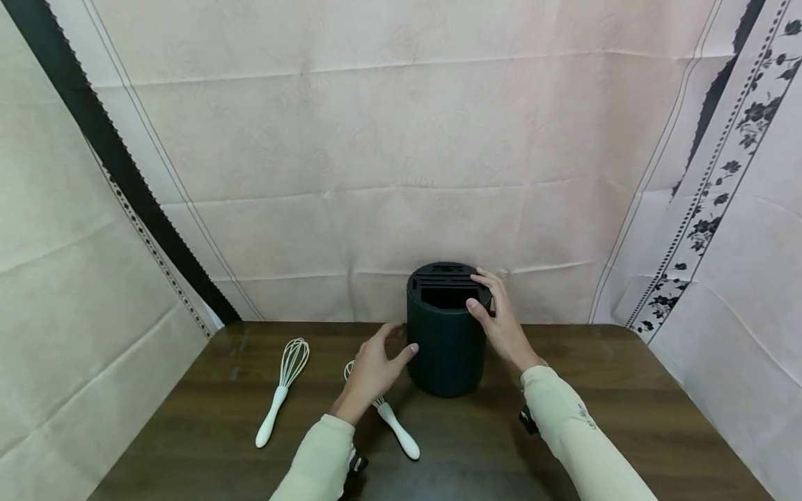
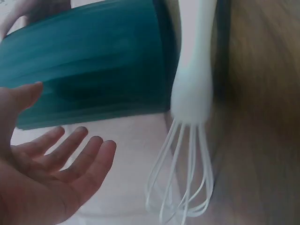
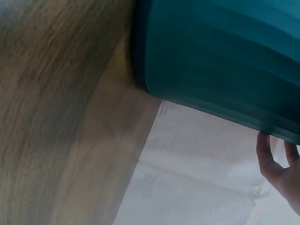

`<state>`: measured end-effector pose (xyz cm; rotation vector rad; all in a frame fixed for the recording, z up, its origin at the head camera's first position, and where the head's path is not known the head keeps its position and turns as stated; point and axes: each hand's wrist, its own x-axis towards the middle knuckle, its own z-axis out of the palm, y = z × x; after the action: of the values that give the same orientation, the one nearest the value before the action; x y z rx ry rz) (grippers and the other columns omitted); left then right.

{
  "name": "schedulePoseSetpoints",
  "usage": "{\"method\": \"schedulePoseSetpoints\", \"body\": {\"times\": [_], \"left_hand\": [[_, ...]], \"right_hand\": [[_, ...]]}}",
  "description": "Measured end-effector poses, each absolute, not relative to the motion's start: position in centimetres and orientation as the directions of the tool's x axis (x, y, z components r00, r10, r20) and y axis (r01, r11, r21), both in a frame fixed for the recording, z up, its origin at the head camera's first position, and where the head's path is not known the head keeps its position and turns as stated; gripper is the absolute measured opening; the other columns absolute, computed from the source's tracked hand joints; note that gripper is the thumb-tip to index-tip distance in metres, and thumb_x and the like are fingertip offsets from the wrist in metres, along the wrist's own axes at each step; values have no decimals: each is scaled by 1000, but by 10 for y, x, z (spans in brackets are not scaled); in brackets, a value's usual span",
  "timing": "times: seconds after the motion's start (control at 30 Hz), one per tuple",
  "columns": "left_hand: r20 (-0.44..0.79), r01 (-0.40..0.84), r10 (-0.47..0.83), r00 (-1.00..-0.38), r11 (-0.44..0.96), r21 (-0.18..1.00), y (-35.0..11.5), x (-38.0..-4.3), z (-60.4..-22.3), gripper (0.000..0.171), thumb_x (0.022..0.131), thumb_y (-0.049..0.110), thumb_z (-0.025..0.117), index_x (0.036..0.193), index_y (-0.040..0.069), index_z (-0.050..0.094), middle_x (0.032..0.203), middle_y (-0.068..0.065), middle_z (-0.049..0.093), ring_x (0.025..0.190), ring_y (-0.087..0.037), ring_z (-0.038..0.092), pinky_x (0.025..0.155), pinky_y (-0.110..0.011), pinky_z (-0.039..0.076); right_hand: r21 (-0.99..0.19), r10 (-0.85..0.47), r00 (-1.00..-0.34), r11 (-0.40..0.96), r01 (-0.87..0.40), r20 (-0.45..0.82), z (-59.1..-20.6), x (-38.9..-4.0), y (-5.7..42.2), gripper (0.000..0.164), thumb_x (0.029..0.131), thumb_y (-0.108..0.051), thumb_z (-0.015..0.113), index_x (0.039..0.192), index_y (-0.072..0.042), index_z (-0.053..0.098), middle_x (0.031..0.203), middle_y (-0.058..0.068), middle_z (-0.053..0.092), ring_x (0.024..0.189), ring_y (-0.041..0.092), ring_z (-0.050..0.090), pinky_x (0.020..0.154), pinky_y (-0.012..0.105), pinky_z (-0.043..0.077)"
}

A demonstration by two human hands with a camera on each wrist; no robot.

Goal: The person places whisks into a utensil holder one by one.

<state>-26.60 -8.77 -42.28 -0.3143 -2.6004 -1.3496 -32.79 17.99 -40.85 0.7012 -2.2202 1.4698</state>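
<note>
A dark green round knife holder (image 1: pixel 446 355), with slots and a rectangular opening in its top, stands upright at the table's back. My right hand (image 1: pixel 501 327) holds its upper right side, thumb at the front of the rim and fingers farther back. In the right wrist view, fingertips (image 3: pixel 264 145) meet the holder's wall. My left hand (image 1: pixel 372 372) is at the holder's left side with fingers spread and nothing gripped; the left wrist view shows its palm and loosely bent fingers. Below that hand lies a white whisk (image 1: pixel 399 433), its wires partly hidden by the hand.
Another white whisk (image 1: pixel 272 417) lies farther left on the brown wooden table (image 1: pixel 601 410). Pale cloth (image 1: pixel 376 139) hangs right behind the table's back edge. More cloth with dark trim hangs at both sides.
</note>
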Motion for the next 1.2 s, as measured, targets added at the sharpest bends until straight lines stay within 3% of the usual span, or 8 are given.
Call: {"method": "schedulePoseSetpoints", "body": {"times": [0.37,0.53,0.67,0.8,0.97,1.2], "left_hand": [[274,226,17,-962,616,754,-121,-260,-411,33,102,39,72,127,19,72,113,0,75,106,-25,71,90,-49,59],[256,174,-29,-966,658,732,-138,-256,-410,40,102,48,68,127,17,72,102,4,75,97,-19,70,80,-44,57],[223,119,-55,-973,708,697,-153,-255,-412,49,103,52,66,129,12,71,100,-1,74,87,-20,69,71,-42,55],[142,43,-60,-988,778,626,-165,-255,-418,61,103,57,62,131,4,69,101,-7,75,82,-22,68,68,-42,54],[7,-28,-42,-999,785,619,-170,-256,-430,72,103,60,60,132,-6,64,75,-9,72,62,-20,67,57,-36,55],[-35,-51,-37,-999,757,652,-171,-259,-450,53,98,54,71,85,3,67,63,-8,67,54,-18,68,53,-34,59]], "right_hand": [[-746,-102,-787,264,-611,608,-418,-332,174,49,109,-24,54,157,-19,45,170,2,28,158,29,21,118,78,18],[-739,-74,-778,270,-618,624,-419,-332,177,48,108,-18,53,155,-10,48,169,10,31,158,33,22,118,80,17],[-743,-62,-779,264,-616,624,-417,-331,176,50,106,-14,54,154,-5,47,168,16,31,157,37,22,119,79,14],[-739,-54,-776,269,-617,628,-418,-332,175,49,107,-21,54,155,-11,48,168,8,33,157,31,23,122,76,12],[-715,-62,-752,267,-646,656,-419,-335,174,47,108,-28,55,154,-18,50,168,3,34,158,25,24,121,76,16],[-708,-72,-745,261,-656,663,-420,-337,170,48,108,-29,55,154,-17,50,168,6,34,158,27,24,120,78,17]]}}
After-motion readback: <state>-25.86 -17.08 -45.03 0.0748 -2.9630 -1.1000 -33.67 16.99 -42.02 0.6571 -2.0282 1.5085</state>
